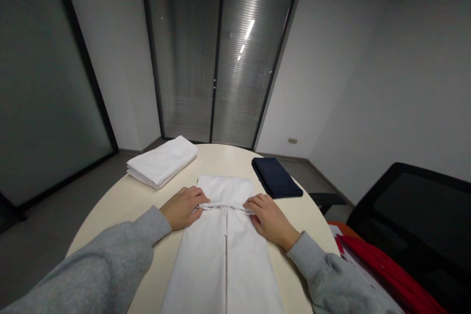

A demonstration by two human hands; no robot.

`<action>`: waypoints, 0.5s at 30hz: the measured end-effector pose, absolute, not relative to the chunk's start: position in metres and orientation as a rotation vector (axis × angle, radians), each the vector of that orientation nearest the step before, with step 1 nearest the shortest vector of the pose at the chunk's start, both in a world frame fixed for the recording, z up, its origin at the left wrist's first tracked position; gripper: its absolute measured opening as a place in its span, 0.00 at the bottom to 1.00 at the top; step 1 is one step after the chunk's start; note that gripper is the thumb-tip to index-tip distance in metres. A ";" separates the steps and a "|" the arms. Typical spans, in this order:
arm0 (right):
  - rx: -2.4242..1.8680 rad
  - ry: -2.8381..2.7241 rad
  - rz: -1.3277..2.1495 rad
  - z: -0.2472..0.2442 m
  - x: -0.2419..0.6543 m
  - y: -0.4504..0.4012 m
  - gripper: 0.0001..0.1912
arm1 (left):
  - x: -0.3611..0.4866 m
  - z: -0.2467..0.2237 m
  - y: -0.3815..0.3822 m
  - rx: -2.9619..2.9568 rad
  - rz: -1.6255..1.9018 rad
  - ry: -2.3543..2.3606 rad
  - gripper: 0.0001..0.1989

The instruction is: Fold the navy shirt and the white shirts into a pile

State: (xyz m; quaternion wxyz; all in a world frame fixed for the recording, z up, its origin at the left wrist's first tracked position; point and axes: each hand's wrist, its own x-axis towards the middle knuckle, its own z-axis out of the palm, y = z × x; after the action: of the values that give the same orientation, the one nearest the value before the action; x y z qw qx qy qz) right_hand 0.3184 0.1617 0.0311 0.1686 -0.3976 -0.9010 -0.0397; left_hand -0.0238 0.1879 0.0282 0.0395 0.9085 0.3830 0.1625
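A long white cloth garment [224, 260] lies lengthwise on the round table, its two sides meeting along a seam down the middle. Its far end is turned back over itself as a flat folded band. At the left end of that band's edge, my left hand [185, 207] pinches the fabric between thumb and fingers. My right hand [270, 217] grips the same edge at the right end, fingers on top and thumb tucked lower. The garment's near end runs out of the bottom of the view.
A folded white cloth stack [162, 161] sits at the table's far left. Folded dark navy cloth [276, 177] lies at the right edge. Beyond the cream round table [221, 152] stands a black mesh chair [415, 211] with red cloth [386, 267] on it.
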 end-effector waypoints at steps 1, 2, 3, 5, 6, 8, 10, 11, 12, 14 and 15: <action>-1.116 -2.571 -0.117 0.032 0.318 0.161 0.21 | -0.024 0.030 0.187 2.801 0.479 1.192 0.14; -1.105 -2.579 -0.125 0.032 0.319 0.161 0.21 | -0.025 0.030 0.187 2.807 0.467 1.220 0.13; -1.099 -2.587 -0.137 0.032 0.319 0.162 0.21 | -0.026 0.030 0.187 2.803 0.466 1.252 0.13; -1.097 -2.597 -0.166 0.030 0.318 0.162 0.20 | -0.029 0.027 0.188 2.784 0.481 1.279 0.15; -1.099 -2.601 -0.180 0.029 0.318 0.162 0.20 | -0.031 0.024 0.189 2.772 0.496 1.269 0.15; -1.106 -2.612 -0.196 0.028 0.318 0.162 0.20 | -0.036 0.019 0.191 2.738 0.515 1.229 0.17; -1.113 -2.621 -0.191 0.027 0.319 0.161 0.21 | -0.039 0.013 0.193 2.686 0.514 1.222 0.18; -1.118 -2.623 -0.182 0.026 0.319 0.160 0.21 | -0.040 0.012 0.194 2.664 0.502 1.226 0.19; -1.122 -2.624 -0.171 0.026 0.319 0.160 0.22 | -0.041 0.010 0.195 2.650 0.485 1.226 0.20; -1.125 -2.627 -0.148 0.027 0.320 0.159 0.23 | -0.041 0.007 0.197 2.640 0.464 1.211 0.21; -1.123 -2.628 -0.140 0.027 0.321 0.159 0.23 | -0.041 0.005 0.197 2.639 0.462 1.201 0.21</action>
State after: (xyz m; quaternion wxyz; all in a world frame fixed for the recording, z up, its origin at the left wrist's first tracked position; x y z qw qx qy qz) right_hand 0.3205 0.1592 0.0270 0.1397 -0.3886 -0.9095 -0.0485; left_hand -0.0413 0.1972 0.0053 0.1025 0.8942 0.4068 0.1565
